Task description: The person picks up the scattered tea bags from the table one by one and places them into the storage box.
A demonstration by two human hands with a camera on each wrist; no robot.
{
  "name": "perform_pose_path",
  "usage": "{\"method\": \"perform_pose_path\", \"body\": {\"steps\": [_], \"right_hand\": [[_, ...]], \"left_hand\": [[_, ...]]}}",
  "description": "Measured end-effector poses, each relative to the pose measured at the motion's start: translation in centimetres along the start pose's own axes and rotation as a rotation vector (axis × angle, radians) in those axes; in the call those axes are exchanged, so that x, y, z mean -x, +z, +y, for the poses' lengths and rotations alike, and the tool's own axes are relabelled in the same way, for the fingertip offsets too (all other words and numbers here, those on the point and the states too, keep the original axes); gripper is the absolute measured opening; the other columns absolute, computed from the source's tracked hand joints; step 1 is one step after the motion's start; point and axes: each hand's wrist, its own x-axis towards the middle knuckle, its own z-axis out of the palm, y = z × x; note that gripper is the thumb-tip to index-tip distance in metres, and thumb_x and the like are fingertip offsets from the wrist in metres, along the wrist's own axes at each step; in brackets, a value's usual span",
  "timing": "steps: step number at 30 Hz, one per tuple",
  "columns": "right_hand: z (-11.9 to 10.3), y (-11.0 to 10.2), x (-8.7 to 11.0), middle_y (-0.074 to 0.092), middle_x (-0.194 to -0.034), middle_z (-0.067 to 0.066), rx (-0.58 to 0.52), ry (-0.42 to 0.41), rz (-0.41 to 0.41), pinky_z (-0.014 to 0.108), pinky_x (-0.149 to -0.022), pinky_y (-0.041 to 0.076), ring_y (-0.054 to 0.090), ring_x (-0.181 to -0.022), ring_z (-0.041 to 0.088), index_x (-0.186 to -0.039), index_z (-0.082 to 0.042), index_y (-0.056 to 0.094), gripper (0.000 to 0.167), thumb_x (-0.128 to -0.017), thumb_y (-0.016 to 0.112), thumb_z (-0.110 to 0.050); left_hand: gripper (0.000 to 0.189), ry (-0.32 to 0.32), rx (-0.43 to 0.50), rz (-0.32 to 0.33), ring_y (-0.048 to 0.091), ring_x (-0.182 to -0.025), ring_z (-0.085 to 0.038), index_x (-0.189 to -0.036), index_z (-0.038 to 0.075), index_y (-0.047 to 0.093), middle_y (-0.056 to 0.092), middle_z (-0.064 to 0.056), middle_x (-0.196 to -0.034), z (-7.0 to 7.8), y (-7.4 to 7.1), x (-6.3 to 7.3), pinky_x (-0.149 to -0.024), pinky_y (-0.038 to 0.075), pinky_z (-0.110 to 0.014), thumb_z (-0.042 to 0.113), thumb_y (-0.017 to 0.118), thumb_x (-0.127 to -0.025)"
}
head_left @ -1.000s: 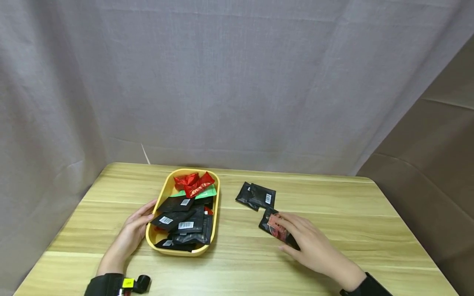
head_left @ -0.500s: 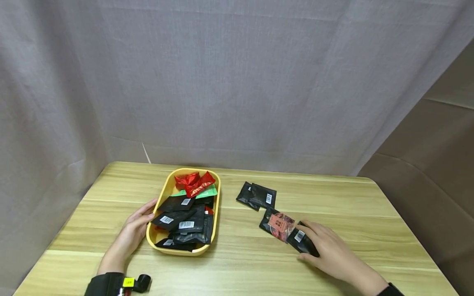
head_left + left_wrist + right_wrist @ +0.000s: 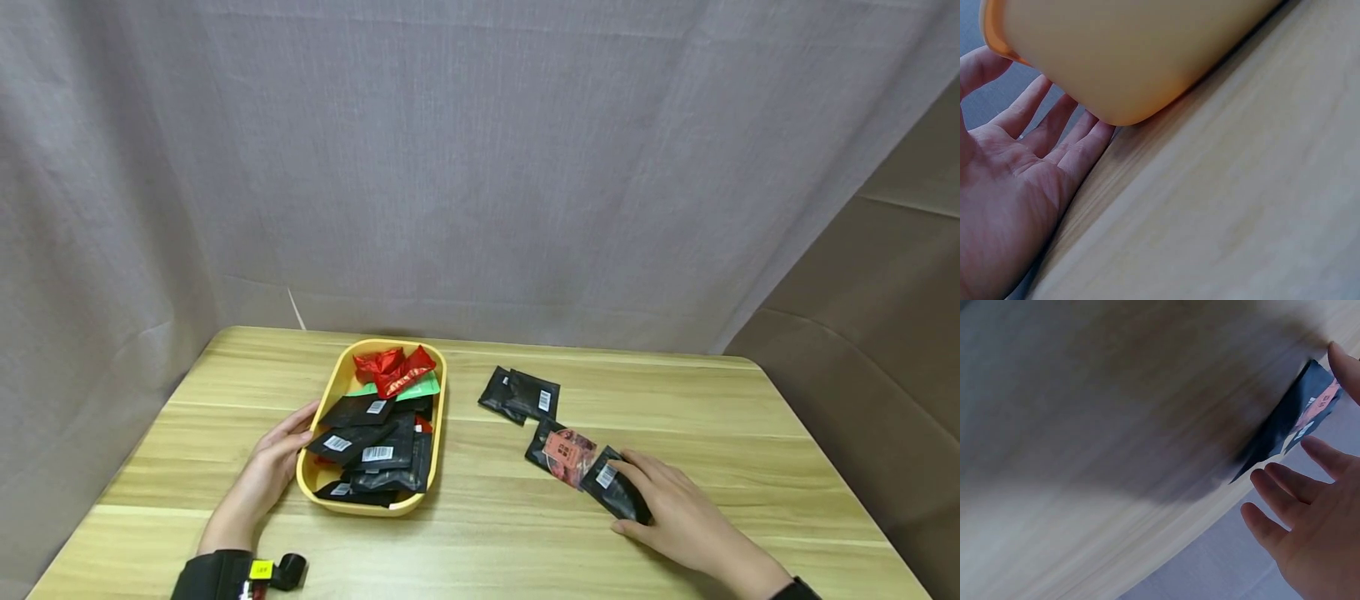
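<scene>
My left hand point(image 3: 262, 471) rests against the left side of a yellow plastic basket point(image 3: 306, 492), its fingers extended along the wall. In the left wrist view the fingertips touch the basket's outside point(image 3: 1116, 56). The basket holds several black packets point(image 3: 386, 446), red-wrapped pieces point(image 3: 405, 372) and a green packet point(image 3: 420, 388). My right hand point(image 3: 678, 512) is at a black packet with a white barcode label point(image 3: 617, 487), fingers spread and thumb apart from them. That packet lies flat, its upper left edge meeting a black packet with a pink label point(image 3: 567, 454).
Two overlapping black packets point(image 3: 528, 395) lie farther back on the wooden table point(image 3: 480, 542). A grey cloth point(image 3: 480, 183) hangs behind the table's back edge.
My right hand has moved right and toward me, off the pink-labelled packet, and the barcoded packet now shows beside it. The left hand and basket have stayed in place.
</scene>
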Motion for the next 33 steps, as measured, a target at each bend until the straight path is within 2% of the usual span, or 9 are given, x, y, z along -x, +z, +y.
{"method": "perform_pose_path", "body": {"steps": [8, 16, 25, 33], "right_hand": [[0.0, 0.3, 0.0, 0.052, -0.138, 0.022, 0.001, 0.026, -0.004, 0.062, -0.095, 0.044, 0.053, -0.121, 0.043, -0.137, -0.01, 0.057, 0.071, -0.079, 0.082, -0.042], [0.1, 0.9, 0.0, 0.053, -0.136, 0.023, 0.006, 0.036, 0.043, 0.063, -0.097, 0.041, 0.052, -0.121, 0.043, -0.137, -0.008, 0.057, 0.07, -0.081, 0.08, -0.043], [-0.1, 1.4, -0.3, 0.056, -0.133, 0.022, 0.034, 0.021, 0.082, 0.061, -0.097, 0.043, 0.054, -0.119, 0.042, -0.136, -0.007, 0.058, 0.067, -0.081, 0.08, -0.039], [-0.2, 1.1, -0.5, 0.059, -0.127, 0.024, 0.049, 0.005, 0.12, 0.059, -0.094, 0.046, 0.058, -0.113, 0.042, -0.133, -0.002, 0.059, 0.065, -0.079, 0.08, -0.033]], "left_hand": [[0.056, -0.034, -0.033, 0.027, 0.052, -0.119, 0.002, -0.149, -0.014, 0.024, 0.056, 0.016, -0.129, 0.1, 0.1, 0.0, -0.097, 0.042, -0.014, 0.006, 0.045, -0.101], [0.058, -0.075, -0.072, 0.045, 0.051, -0.119, 0.003, -0.151, -0.012, 0.023, 0.052, 0.017, -0.13, 0.3, 0.2, 0.0, -0.097, 0.041, -0.014, 0.009, 0.046, -0.101], [0.058, -0.053, -0.059, 0.028, 0.051, -0.12, 0.003, -0.15, -0.014, 0.021, 0.052, 0.013, -0.132, 0.2, 0.2, 0.0, -0.098, 0.041, -0.014, 0.007, 0.044, -0.102], [0.059, -0.063, -0.07, 0.031, 0.051, -0.12, 0.003, -0.151, -0.012, 0.022, 0.053, 0.017, -0.131, 0.2, 0.2, 0.0, -0.098, 0.041, -0.014, 0.01, 0.046, -0.102]]}}
